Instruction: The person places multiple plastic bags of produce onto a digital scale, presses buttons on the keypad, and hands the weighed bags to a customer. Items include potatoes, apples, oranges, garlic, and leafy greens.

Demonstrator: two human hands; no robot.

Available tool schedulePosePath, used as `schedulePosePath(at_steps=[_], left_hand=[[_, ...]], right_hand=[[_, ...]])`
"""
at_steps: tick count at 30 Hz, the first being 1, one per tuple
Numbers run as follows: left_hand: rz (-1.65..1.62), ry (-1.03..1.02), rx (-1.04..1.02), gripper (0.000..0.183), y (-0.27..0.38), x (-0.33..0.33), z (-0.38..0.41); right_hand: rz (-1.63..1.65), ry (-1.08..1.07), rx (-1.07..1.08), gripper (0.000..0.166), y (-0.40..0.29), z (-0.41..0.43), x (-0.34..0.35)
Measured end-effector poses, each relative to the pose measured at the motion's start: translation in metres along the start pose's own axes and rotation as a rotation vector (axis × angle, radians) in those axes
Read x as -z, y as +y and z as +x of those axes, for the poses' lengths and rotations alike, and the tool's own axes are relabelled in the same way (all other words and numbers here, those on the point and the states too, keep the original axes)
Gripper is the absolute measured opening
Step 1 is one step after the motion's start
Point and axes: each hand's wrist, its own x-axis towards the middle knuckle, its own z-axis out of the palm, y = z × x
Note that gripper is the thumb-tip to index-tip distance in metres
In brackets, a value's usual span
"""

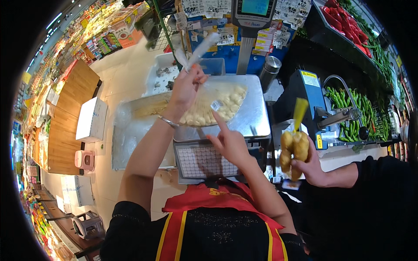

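My left hand [192, 78] grips the gathered neck of a clear plastic bag [204, 49], whose loose end sticks up above my fingers. The bag's lower part bulges with pale, rounded food pieces [228, 104] and hangs over or rests on the metal platform of a weighing scale [256, 114]; which of the two I cannot tell. A small white label [216, 105] lies on the bag. My right hand [230, 143] has its index finger extended to the bag just below that label, its other fingers partly bent, and holds nothing visible.
At my right, a co-worker's hand [313, 163] holds a netted bag of yellowish produce [295, 146]. Beyond it stands a blue bag-sealing machine [308, 104]. The scale's display [254, 8] rises on a post behind the platform, beside a steel canister [271, 70]. A metal tray [143, 130] adjoins the scale's left.
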Motion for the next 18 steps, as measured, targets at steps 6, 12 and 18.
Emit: schedulePosePath(at_steps=[6,12,18], left_hand=[[0.06,0.039,-0.134,0.023,0.063,0.006,-0.024],[0.01,0.065,-0.26,0.027,0.119,0.043,-0.044],[0.081,0.427,-0.353,0.019,0.13,0.116,-0.088]], right_hand=[[0.402,-0.051,-0.086,0.031,0.017,-0.079,0.001],[0.633,0.103,-0.407,0.022,0.045,-0.135,0.003],[0.585,0.143,-0.519,0.025,0.065,-0.162,0.0]])
